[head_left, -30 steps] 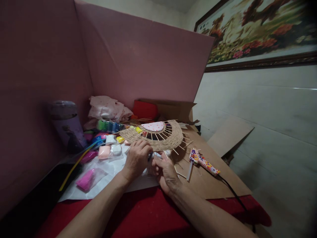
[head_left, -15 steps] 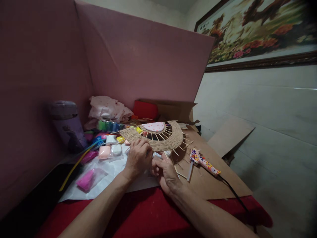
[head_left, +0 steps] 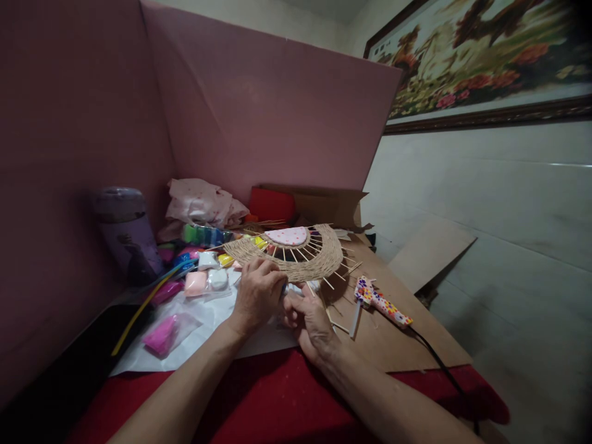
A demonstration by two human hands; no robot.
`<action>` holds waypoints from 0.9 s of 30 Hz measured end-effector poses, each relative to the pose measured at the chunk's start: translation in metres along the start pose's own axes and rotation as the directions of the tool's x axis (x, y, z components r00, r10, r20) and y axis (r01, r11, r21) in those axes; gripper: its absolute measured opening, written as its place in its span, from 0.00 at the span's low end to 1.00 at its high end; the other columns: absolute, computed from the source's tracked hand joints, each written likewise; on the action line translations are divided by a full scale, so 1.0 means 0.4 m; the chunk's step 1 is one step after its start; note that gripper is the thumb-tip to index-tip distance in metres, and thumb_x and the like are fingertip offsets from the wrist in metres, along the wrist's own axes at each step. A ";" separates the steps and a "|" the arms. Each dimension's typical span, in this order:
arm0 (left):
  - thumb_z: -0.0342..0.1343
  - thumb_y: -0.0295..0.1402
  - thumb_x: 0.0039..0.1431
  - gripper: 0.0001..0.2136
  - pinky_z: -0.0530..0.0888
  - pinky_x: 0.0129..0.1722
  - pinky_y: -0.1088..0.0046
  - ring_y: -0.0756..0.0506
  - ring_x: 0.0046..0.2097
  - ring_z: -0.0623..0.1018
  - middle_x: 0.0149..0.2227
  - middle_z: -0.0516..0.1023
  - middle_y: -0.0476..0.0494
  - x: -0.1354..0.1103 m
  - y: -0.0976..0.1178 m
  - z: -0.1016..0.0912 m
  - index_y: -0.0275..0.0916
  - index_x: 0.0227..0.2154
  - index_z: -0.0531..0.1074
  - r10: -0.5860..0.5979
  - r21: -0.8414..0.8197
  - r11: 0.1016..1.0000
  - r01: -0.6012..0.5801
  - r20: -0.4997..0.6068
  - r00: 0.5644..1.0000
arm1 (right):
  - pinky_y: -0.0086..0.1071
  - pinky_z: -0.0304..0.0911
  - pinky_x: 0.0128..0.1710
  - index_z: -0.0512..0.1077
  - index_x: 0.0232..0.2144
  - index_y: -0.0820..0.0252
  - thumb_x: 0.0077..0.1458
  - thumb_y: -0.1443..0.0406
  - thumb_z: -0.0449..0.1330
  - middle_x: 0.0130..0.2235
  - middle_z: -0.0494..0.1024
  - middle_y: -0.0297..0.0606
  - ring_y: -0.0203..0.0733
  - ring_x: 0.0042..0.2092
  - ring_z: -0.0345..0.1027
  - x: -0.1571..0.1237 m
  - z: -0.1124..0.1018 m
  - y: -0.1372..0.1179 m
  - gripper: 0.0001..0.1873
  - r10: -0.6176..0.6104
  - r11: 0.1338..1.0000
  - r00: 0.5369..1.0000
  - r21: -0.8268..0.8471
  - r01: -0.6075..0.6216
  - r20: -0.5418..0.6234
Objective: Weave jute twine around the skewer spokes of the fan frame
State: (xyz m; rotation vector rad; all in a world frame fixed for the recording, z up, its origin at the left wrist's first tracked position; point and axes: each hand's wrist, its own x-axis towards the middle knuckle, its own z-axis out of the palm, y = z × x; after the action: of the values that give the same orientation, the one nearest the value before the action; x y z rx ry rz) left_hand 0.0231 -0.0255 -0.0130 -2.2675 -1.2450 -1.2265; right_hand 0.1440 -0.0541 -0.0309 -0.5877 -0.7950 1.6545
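Note:
A half-round woven twine piece (head_left: 319, 262) is tilted above the table, with thin wooden sticks fanning out past its rim. At its inner side sits a white half-disc with pink dots (head_left: 287, 236). My left hand (head_left: 259, 295) is closed at the near edge of the weave, its fingers partly hidden. Close beside it, my right hand (head_left: 311, 317) has its fingers curled and thumb pressed in, just below the rim near a stick end. What lies between the right fingers is hidden.
A flower-patterned glue gun (head_left: 382, 302) with a black cord rests on the cardboard (head_left: 416, 342) at right. Bagged coloured clay (head_left: 161, 336) and a yellow-blue strip (head_left: 148, 302) lie left. Behind stand a purple cylinder (head_left: 127, 237), pink cloth (head_left: 203, 203) and pink panels (head_left: 272, 117).
My left hand has shifted very slightly at the weave's edge. The right hand and the woven piece look almost unmoved.

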 end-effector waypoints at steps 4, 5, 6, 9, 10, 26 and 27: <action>0.52 0.30 0.56 0.07 0.64 0.39 0.65 0.45 0.38 0.68 0.31 0.74 0.46 0.000 0.000 0.001 0.41 0.28 0.76 -0.005 -0.004 1.000 0.005 0.005 1.000 | 0.20 0.43 0.16 0.63 0.38 0.56 0.42 0.64 0.64 0.17 0.64 0.23 0.26 0.17 0.45 -0.001 0.001 -0.003 0.20 0.007 1.000 1.000 -0.010 -0.007 -0.012; 0.52 0.31 0.56 0.07 0.64 0.39 0.65 0.45 0.38 0.68 0.31 0.74 0.46 0.000 0.000 0.001 0.41 0.27 0.75 -0.003 -0.006 1.000 0.003 0.004 1.000 | 0.20 0.42 0.16 0.63 0.38 0.56 0.42 0.64 0.64 0.17 0.64 0.23 0.26 0.17 0.45 -0.001 0.001 -0.003 0.20 0.008 1.000 1.000 -0.011 -0.008 -0.013; 0.52 0.31 0.56 0.07 0.64 0.39 0.65 0.45 0.39 0.68 0.31 0.74 0.45 0.000 0.000 0.000 0.41 0.27 0.75 -0.001 -0.007 1.000 0.001 0.005 1.000 | 0.20 0.42 0.16 0.63 0.38 0.56 0.42 0.64 0.64 0.17 0.64 0.23 0.26 0.17 0.45 -0.001 0.001 -0.004 0.19 0.010 1.000 1.000 -0.010 -0.011 -0.013; 0.53 0.30 0.56 0.07 0.64 0.40 0.65 0.45 0.39 0.68 0.32 0.74 0.45 0.000 0.001 -0.003 0.41 0.27 0.75 0.004 -0.002 1.000 -0.004 0.013 1.000 | 0.20 0.41 0.16 0.62 0.37 0.56 0.42 0.64 0.65 0.17 0.64 0.23 0.26 0.17 0.45 0.001 -0.001 -0.004 0.20 0.018 1.000 1.000 0.003 -0.018 0.000; 0.53 0.30 0.56 0.07 0.64 0.40 0.65 0.45 0.39 0.68 0.32 0.74 0.45 0.000 0.002 -0.003 0.41 0.27 0.75 0.004 -0.001 1.000 -0.004 0.015 1.000 | 0.20 0.41 0.16 0.62 0.37 0.56 0.42 0.64 0.65 0.17 0.64 0.22 0.26 0.17 0.45 0.001 -0.002 -0.003 0.20 0.019 1.000 1.000 0.009 -0.019 0.002; 0.56 0.25 0.50 0.07 0.62 0.42 0.61 0.41 0.43 0.67 0.32 0.74 0.45 -0.002 0.012 -0.018 0.42 0.28 0.76 0.133 0.100 0.986 -0.134 0.019 0.991 | 0.20 0.41 0.15 0.61 0.39 0.56 0.41 0.68 0.63 0.17 0.64 0.22 0.25 0.17 0.45 0.002 -0.008 0.003 0.21 0.020 0.999 1.000 0.046 -0.019 -0.007; 0.55 0.25 0.50 0.07 0.62 0.42 0.61 0.41 0.43 0.67 0.31 0.74 0.45 -0.002 0.013 -0.020 0.42 0.28 0.76 0.143 0.108 0.984 -0.145 0.018 0.989 | 0.20 0.41 0.15 0.61 0.39 0.56 0.41 0.69 0.63 0.17 0.64 0.22 0.25 0.16 0.45 0.002 -0.008 0.003 0.21 0.021 0.999 1.000 0.049 -0.021 0.000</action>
State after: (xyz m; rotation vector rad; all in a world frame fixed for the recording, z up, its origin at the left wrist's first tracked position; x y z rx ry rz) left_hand 0.0226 -0.0336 -0.0082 -2.2437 -1.1015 -1.0702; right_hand 0.1456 -0.0527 -0.0339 -0.5635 -0.7482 1.6880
